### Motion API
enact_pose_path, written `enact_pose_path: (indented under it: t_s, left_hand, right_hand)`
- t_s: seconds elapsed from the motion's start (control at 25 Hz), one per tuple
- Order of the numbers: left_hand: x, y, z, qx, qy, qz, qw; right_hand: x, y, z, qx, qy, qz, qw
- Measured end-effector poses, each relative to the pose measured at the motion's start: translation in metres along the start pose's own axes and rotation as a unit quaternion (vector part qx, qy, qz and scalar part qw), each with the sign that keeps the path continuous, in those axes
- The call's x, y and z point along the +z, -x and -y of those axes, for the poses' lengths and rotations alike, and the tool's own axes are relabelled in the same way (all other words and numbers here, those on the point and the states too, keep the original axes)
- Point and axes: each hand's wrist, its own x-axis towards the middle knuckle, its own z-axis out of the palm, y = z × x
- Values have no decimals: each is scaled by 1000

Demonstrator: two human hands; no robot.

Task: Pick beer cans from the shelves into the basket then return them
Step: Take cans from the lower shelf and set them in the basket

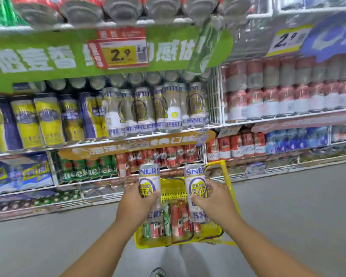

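Note:
My left hand [137, 202] grips a tall white pilsner beer can [149, 177] upright. A second matching pilsner can [196, 188] stands upright in my right hand [214, 202]. Both cans hover above a yellow shopping basket [210, 233] on the floor in front of me. Several red, white and green cans [176, 220] lie inside the basket. More of the same pilsner cans [158, 108] stand in a row on the middle shelf, straight ahead and higher up.
Shelves full of cans run left to right: purple-yellow cans [48, 120] at left, red-white cans [288, 86] at right, green Heineken cans [88, 168] lower down. The basket's yellow handle [226, 176] stands up on the right. Grey floor [298, 206] lies around me, with my shoe [158, 272] below.

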Motion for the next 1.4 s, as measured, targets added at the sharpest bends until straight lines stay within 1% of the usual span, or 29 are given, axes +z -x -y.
enact_pose_path:
  t_s: [0.16,0.28,0.4,0.6,0.8,0.96,1.08,1.2,1.4]
  left_hand:
    - [53,-21,60,-53,-14,8,998]
    - [96,-29,111,-104,-48,-5,993]
    - [138,-44,157,-148,-69,5,987]
    - [196,-69,206,-168,-86,27,982]
    - [239,-93,236,-157,-82,43,983]
    - [261,-106,252,-157,-106,44,981]
    - [270,-111,253,-161,-136,51,976]
    - [280,-114,259,-164,-168,40,971]
    - [284,-116,263,-168,-201,29,965]
  right_hand:
    - [50,-28,-44,35,-2,17,999]
    - [100,-51,-86,37,-10,58,998]
    - [152,-67,-125,35,7,99,994]
    - [213,-83,-180,117,-1,61,991]
    - [243,-110,-222,121,16,6,993]
    - [258,-123,-227,131,103,-20,986]
    - [257,-126,-220,130,145,-10,981]
    - [256,-126,-214,122,188,7,975]
    - [261,-128,-205,143,235,40,961]
